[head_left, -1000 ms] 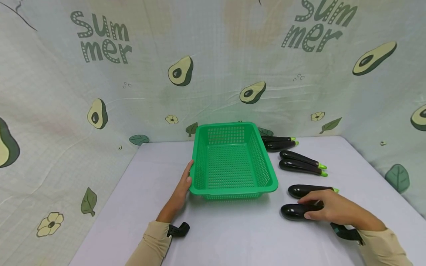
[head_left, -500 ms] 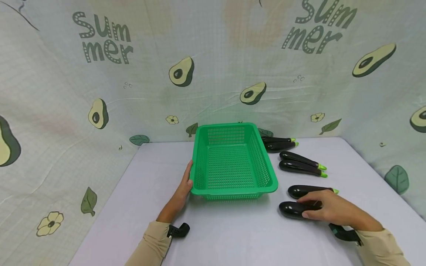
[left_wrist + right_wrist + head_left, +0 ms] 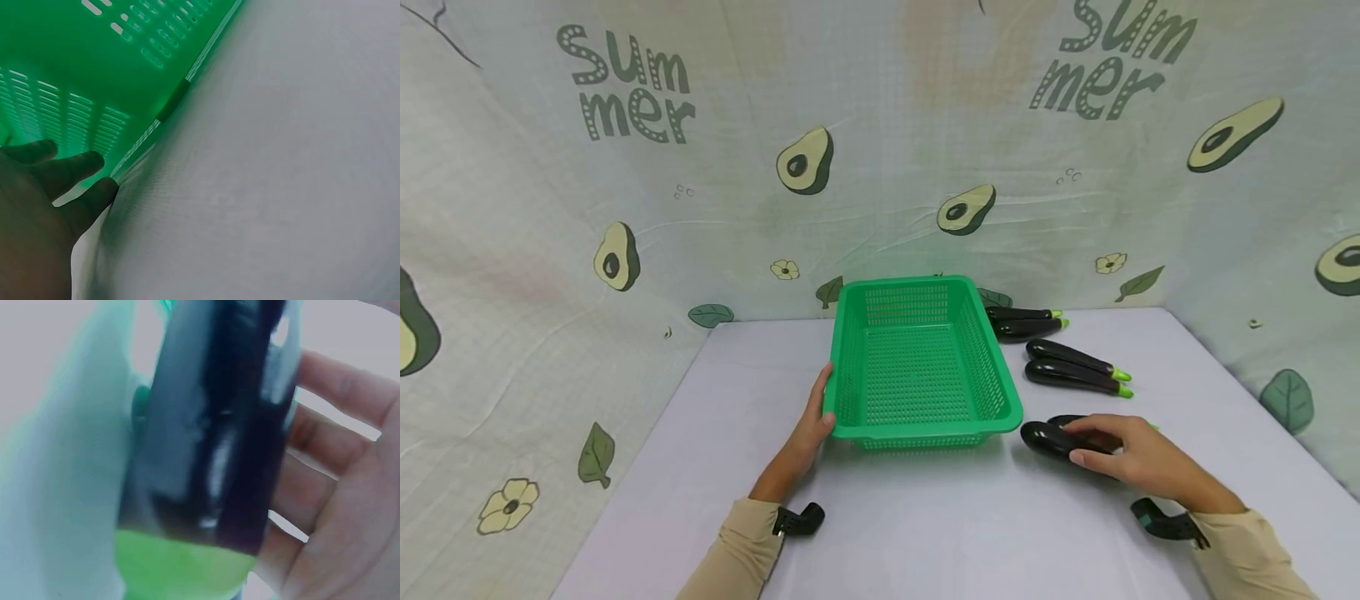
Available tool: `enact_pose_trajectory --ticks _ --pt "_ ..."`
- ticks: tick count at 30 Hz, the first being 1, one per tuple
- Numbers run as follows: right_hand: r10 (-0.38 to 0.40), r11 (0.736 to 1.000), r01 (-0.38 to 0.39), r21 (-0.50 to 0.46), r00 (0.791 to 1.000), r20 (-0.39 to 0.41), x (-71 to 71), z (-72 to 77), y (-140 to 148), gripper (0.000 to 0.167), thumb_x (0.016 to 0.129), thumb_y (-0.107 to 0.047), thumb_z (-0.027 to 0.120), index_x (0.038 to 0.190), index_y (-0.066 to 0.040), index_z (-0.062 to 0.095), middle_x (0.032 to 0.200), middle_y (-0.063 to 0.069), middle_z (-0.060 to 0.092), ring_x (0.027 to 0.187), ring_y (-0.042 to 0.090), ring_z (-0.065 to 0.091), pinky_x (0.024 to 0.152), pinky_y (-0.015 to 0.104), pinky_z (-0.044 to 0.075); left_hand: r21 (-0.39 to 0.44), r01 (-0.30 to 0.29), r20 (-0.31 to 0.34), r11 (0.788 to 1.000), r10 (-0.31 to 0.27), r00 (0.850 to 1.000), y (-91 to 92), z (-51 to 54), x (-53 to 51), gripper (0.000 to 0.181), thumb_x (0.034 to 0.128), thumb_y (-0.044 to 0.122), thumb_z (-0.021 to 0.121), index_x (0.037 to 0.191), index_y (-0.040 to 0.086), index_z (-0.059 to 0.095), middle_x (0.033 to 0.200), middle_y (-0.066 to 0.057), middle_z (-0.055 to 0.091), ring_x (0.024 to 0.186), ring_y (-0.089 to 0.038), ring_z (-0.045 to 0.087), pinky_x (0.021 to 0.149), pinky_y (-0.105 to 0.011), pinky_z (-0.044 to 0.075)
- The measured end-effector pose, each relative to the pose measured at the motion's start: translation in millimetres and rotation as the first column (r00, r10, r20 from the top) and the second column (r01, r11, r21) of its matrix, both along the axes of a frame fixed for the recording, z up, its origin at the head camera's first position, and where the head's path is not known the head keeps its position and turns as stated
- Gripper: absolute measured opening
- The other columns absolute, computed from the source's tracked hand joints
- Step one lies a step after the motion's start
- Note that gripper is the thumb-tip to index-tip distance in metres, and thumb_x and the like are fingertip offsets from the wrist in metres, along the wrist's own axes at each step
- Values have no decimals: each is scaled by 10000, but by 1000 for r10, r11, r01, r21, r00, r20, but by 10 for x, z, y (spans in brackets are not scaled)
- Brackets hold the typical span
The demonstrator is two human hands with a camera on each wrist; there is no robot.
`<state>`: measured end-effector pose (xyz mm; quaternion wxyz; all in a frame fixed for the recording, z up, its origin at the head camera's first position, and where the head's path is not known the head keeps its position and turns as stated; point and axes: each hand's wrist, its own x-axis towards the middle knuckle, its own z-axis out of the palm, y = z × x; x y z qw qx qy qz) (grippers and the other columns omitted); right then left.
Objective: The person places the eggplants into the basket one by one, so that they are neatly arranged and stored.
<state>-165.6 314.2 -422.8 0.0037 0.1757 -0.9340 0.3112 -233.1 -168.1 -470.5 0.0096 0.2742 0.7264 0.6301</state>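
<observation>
My right hand (image 3: 1138,458) grips a dark eggplant (image 3: 1051,440) between thumb and fingers, just right of the basket's near corner; another eggplant lies partly hidden behind it. Close up in the right wrist view, the held eggplant (image 3: 206,431) shows its green stem end beside the curled fingers (image 3: 337,444). The green basket (image 3: 917,432) is empty. Against its left side rests my left hand (image 3: 805,429), fingers extended. The left wrist view has those fingers (image 3: 72,172) touching the slotted basket wall (image 3: 125,56).
Two eggplants (image 3: 1075,375) lie side by side right of the basket, and two more (image 3: 1028,330) sit behind them by its far right corner. A patterned cloth (image 3: 880,150) hangs behind the white table (image 3: 880,533).
My right hand has moved the gripped eggplant left and away from me, toward the basket, and it now covers part of the one behind. The left hand has stayed at the basket's side.
</observation>
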Motion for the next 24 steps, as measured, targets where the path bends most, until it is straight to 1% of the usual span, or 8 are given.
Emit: enact_pose_trajectory --ticks 2,5,8,11,13,17,19,24 --pt "-12 1000 12 -23 1000 -18 -5 1 -13 318 901 -338 761 1165 -164 725 1144 38 688 923 44 612 752 268 527 14 4 18 1000 -4 1000 2 2 9 1010 927 709 476 1617 175 -33 1646 -188 -85 1481 -384 -46 1095 -695 -21" --pt "-27 999 24 -43 997 -67 -14 -3 -19 304 904 -313 763 1162 -156 727 1136 35 689 926 38 612 751 243 523 23 6 41 1000 -7 999 7 10 17 1095 878 753 524 1614 167 -37 1640 -205 -89 1472 -391 -30 1098 -685 -3" --pt "-43 998 37 -57 993 -109 -24 -10 -19 308 908 -303 763 1168 -143 723 1132 38 691 933 33 612 762 214 513 25 1 47 1000 -2 999 21 34 19 1109 880 726 557 1612 155 -50 1640 -208 -97 1473 -395 -38 1104 -677 0" --pt "-74 996 65 -68 987 -142 -30 -14 -20 303 908 -295 765 1167 -145 722 1130 33 695 950 18 606 778 171 492 17 -5 45 1000 4 999 36 53 17 1079 907 662 578 1612 152 -62 1643 -204 -102 1476 -394 -46 1107 -675 -3" --pt "-82 994 69 -81 983 -162 -32 -11 -20 300 906 -273 768 1170 -137 722 1129 41 699 962 3 598 778 142 475 18 -6 45 1000 6 999 44 61 19 1052 927 603 590 1612 152 -69 1643 -202 -104 1474 -394 -41 1106 -675 -3" --pt "-93 991 69 -118 975 -204 -33 7 -37 300 892 -212 779 1173 -119 726 1119 58 704 962 -8 589 774 103 440 33 -11 58 999 9 998 45 36 20 998 947 519 591 1615 171 -64 1645 -191 -92 1467 -380 -11 1107 -665 1" --pt "-97 989 70 -131 972 -213 -32 19 -47 312 890 -197 779 1183 -106 722 1119 74 701 937 -2 584 754 109 439 40 -13 66 999 10 998 44 21 24 963 956 477 577 1617 185 -60 1645 -186 -86 1466 -376 -7 1106 -664 -5" --pt "-135 983 104 -152 968 -214 -40 39 -57 319 904 -206 767 1203 -109 712 1115 91 697 863 27 580 699 152 454 38 -26 71 999 23 997 53 -5 29 875 972 386 507 1618 203 -53 1644 -187 -78 1470 -380 -14 1101 -673 -15"
